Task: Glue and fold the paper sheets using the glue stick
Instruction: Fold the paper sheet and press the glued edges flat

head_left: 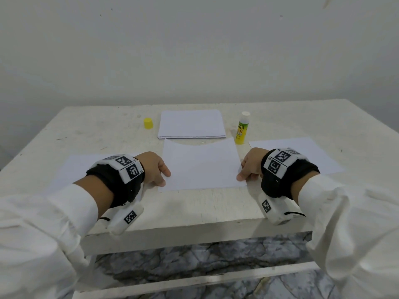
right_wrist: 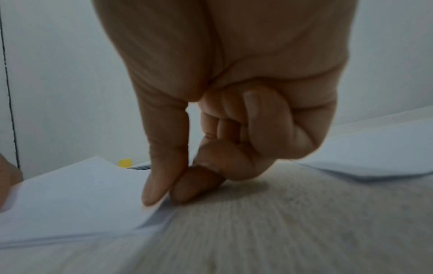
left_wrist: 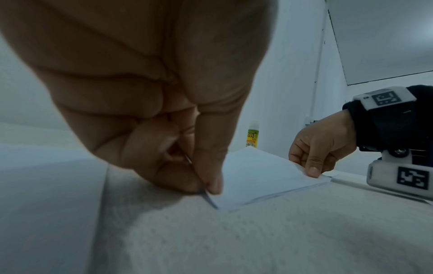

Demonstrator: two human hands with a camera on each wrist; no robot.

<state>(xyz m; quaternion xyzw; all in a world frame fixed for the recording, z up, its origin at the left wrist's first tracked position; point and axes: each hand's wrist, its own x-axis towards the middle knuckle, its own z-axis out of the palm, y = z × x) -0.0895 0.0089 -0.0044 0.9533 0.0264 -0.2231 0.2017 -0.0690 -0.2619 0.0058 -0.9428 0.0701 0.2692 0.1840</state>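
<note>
The paper sheet (head_left: 201, 167) lies near the table's (head_left: 216, 203) front edge. The left hand (head_left: 154, 168) and right hand (head_left: 250, 165) each pinch a near corner between thumb and forefinger. Thin, floppy, creases easily; probably best held by its corners. The uncapped glue stick (head_left: 241, 129) stands behind the sheet's far right corner.

Place: bare room | white table (head_left: 129, 203) | plain wall (head_left: 194, 50) | marble-patterned floor (head_left: 194, 262)
</note>
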